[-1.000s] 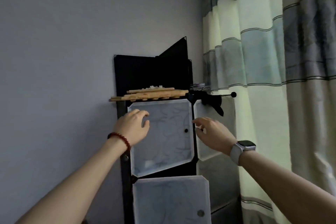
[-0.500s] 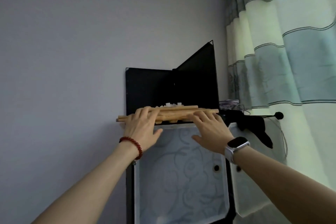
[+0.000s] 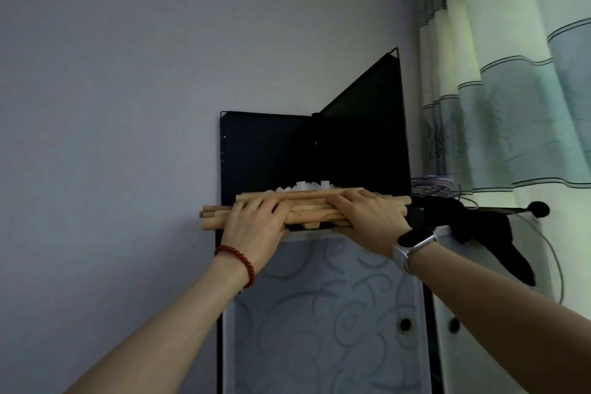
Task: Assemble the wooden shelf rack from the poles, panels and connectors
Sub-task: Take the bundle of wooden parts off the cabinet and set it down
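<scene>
A stack of wooden poles and panels (image 3: 307, 213) lies flat on top of a black-framed cabinet (image 3: 319, 313), at about head height. White plastic connectors (image 3: 307, 186) sit heaped on the stack behind the wood. My left hand (image 3: 256, 227) grips the stack's left part, fingers over the top and thumb under the front edge. My right hand (image 3: 371, 217) grips the right part the same way, thumb below. The far ends of the poles stick out left of my left hand.
Two black panels (image 3: 319, 150) stand upright behind the stack, against the grey wall. A dark cloth (image 3: 479, 227) and a cable hang over the cabinet top at right. A striped curtain (image 3: 511, 73) fills the right side. Translucent patterned doors (image 3: 319, 313) front the cabinet.
Both hands rose from the cabinet door to the wooden stack and now wrap round it. The view has come closer to the cabinet top.
</scene>
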